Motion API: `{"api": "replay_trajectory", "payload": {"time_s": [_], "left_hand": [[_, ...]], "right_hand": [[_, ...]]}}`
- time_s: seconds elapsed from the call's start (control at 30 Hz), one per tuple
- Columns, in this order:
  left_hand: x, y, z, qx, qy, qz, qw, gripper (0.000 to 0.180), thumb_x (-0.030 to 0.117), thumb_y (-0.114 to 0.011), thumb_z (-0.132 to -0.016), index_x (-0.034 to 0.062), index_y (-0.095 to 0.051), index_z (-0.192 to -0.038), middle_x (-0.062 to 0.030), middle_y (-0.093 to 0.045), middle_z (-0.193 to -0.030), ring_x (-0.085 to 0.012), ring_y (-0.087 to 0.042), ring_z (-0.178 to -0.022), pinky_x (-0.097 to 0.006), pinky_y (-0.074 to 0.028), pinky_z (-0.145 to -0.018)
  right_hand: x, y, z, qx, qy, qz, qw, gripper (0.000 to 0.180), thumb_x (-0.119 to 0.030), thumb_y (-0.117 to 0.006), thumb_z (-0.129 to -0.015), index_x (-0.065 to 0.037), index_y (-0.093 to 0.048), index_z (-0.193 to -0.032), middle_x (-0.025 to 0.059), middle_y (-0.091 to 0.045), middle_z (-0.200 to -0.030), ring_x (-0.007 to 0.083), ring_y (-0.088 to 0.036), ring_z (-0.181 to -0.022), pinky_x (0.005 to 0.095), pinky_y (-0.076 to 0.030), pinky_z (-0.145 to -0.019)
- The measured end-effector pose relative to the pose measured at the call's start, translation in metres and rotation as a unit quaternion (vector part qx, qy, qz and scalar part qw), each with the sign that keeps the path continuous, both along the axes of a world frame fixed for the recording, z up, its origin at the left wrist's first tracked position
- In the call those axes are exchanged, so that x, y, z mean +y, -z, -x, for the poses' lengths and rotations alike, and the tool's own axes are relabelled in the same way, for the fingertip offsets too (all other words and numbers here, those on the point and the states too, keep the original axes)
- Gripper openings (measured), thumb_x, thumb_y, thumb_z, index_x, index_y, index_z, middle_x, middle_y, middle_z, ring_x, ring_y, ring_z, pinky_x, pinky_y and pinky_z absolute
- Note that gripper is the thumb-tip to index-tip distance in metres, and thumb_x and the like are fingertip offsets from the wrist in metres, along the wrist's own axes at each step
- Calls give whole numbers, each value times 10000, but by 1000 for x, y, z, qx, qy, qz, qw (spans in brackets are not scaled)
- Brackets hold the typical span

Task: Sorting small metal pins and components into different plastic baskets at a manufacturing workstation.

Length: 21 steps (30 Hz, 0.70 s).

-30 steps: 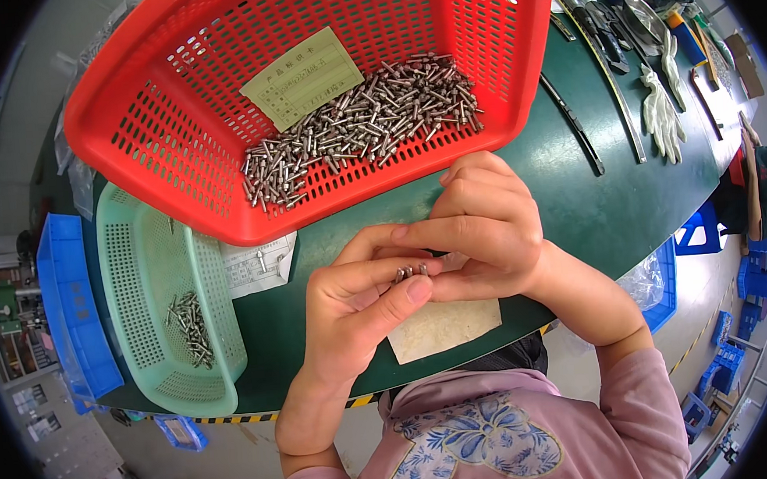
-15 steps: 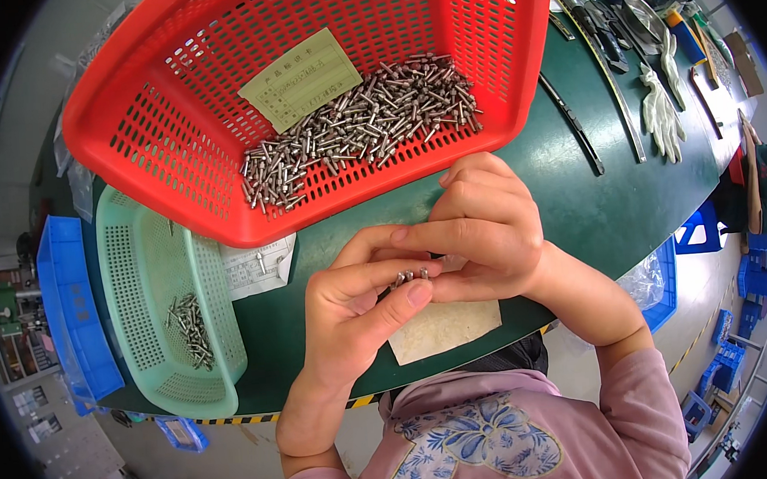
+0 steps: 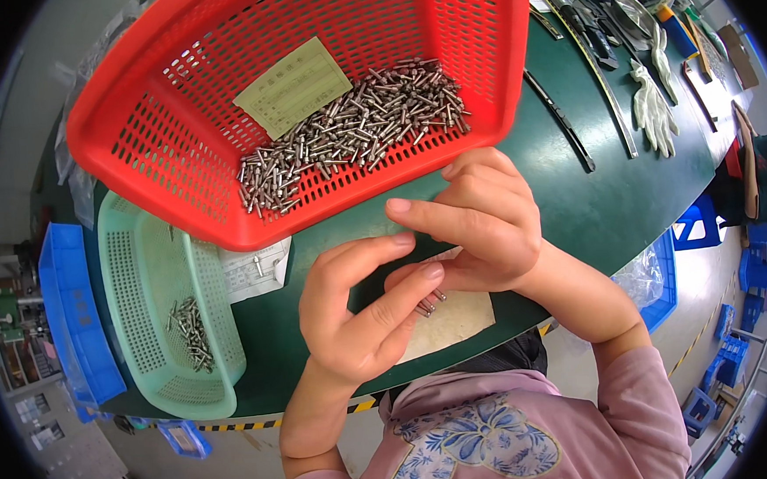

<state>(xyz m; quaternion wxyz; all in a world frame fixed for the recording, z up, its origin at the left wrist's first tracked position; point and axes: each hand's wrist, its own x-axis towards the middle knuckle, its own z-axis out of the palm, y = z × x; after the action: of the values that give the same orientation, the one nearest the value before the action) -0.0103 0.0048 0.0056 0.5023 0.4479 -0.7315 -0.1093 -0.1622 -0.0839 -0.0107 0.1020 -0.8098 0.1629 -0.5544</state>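
Several small silver metal pins (image 3: 431, 302) stick out just below my left thumb. My left hand (image 3: 348, 307) closes on them with the thumb and lower fingers, while its index finger is raised apart. Facing it, my right hand (image 3: 484, 225) has its index finger stretched out and its thumb reaching in behind the left thumb. Its other fingers are loosely bent, and I see nothing in its gap. Beyond the hands, a red perforated basket (image 3: 312, 216) holds a heap of similar metal pins (image 3: 359, 127) and a pale yellow card (image 3: 293, 88).
A mint-green basket (image 3: 216, 329) with fewer pins stands at left, next to a blue bin (image 3: 78, 311). A printed sheet (image 3: 261, 278) and a beige pad (image 3: 459, 323) lie on the green table (image 3: 593, 227). White gloves (image 3: 655, 113) and slim tools lie at far right.
My hands have shifted: the index fingertips have parted and the thumbs have come together. The pins now show lower, under the left thumb. The view has shifted slightly.
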Motion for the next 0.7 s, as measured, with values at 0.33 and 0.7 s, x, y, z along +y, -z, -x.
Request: {"api": "replay_trajectory", "payload": {"time_s": [0.33, 0.7], "left_hand": [[-6, 3, 6, -141, -45, 159, 976, 307, 64, -775, -673, 93, -717, -973, -50, -624, -1038, -203, -626, -847, -300, -493, -630], [35, -34, -52, -173, -289, 11, 941, 277, -12, -715, -656, 65, -720, -922, -118, -627, -1047, -259, -615, -907, -345, -497, -749]], "right_hand": [[-7, 1, 5, 15, 7, 32, 999, 430, -238, -791, -595, -53, -699, -973, -32, -496, -624, 134, -481, -539, 314, -447, -661], [4, -5, 1, 61, 19, -92, 994, 472, -5, -749, -601, 5, -662, -1065, 56, -530, -670, 180, -499, -584, 292, -380, -558]]}}
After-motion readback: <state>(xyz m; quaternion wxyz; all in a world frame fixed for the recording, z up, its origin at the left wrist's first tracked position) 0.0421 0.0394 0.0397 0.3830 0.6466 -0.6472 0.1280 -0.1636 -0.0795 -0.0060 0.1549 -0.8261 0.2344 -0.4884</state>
